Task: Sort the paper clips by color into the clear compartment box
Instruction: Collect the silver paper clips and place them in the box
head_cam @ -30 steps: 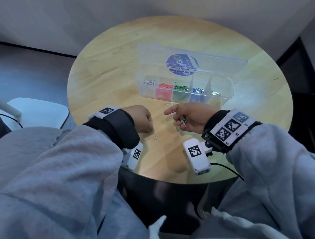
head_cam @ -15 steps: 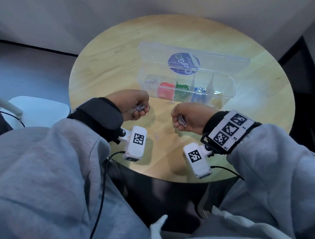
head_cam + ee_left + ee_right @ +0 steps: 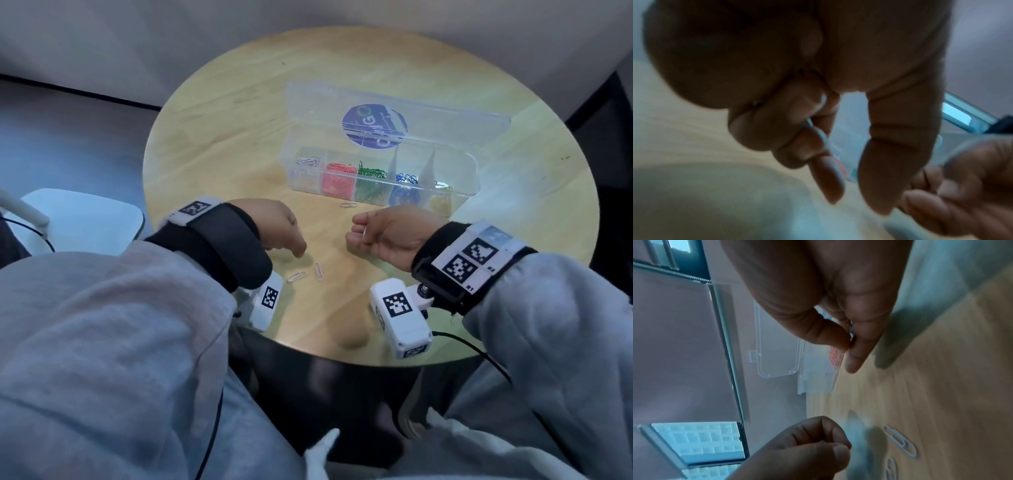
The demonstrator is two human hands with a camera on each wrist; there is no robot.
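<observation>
The clear compartment box (image 3: pixel 474 171) stands open on the round wooden table (image 3: pixel 222 137), its lid flat behind it. Its compartments hold, left to right, white, red, green, blue and yellow clips. Two white clips (image 3: pixel 318 271) lie loose just under my left hand (image 3: pixel 301 251), and a third (image 3: pixel 347 205) lies in front of the box. In the left wrist view my left hand (image 3: pixel 857 204) points thumb and forefinger down at the table, with white clips tucked in its curled fingers. My right hand (image 3: pixel 356 229) hovers close by; its thumb and fingers (image 3: pixel 851 340) pinch white clips.
The table's near edge runs just below both wrists, above my lap. A white seat (image 3: pixel 85 216) stands to the left of the table. A purple round sticker (image 3: pixel 375 126) marks the box lid. Bare wood lies left of the box.
Half a second ago my left hand was raised with clips in it; it has come back down over the two loose clips. My right hand has turned slightly and still holds its clips.
</observation>
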